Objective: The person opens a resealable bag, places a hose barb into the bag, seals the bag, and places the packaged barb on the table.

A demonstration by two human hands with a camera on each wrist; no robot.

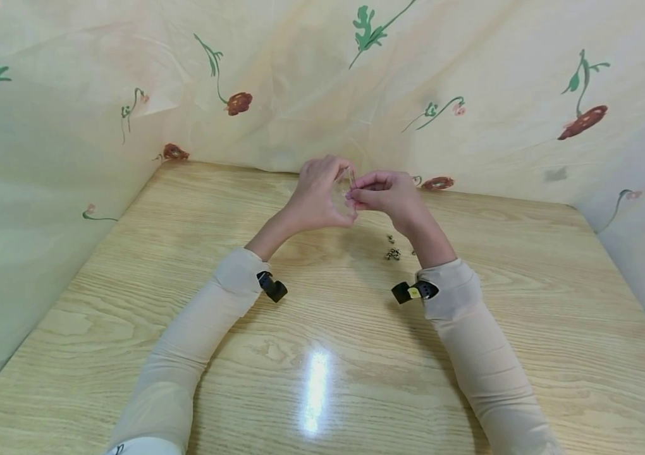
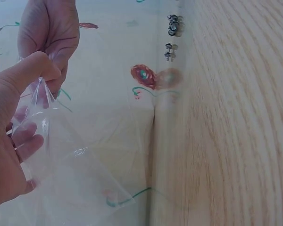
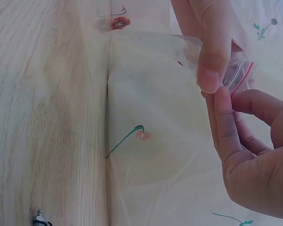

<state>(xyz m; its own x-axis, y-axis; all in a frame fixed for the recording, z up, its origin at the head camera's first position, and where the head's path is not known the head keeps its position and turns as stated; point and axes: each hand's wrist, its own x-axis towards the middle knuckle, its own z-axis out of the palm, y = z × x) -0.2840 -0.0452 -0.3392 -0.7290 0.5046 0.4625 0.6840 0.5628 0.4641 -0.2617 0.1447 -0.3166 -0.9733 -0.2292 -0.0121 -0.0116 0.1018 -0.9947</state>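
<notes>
Both hands are raised above the far part of the table and meet at a clear zip-lock bag (image 2: pixel 78 160). My left hand (image 1: pixel 315 197) holds it from the left, with thumb and fingers at its upper edge. My right hand (image 1: pixel 395 197) pinches the same edge from the right. In the right wrist view, the bag's seal strip (image 3: pixel 244 79) shows a red line beside the fingertips. The bag's body hangs down, thin and see-through, and I cannot tell whether its mouth is parted.
A small cluster of metal screws (image 1: pixel 393 254) lies on the wooden table (image 1: pixel 277 392) below the right wrist, with a few loose ones beside it. A flower-printed cloth (image 1: pixel 300 82) rises behind the table's far edge and along the sides.
</notes>
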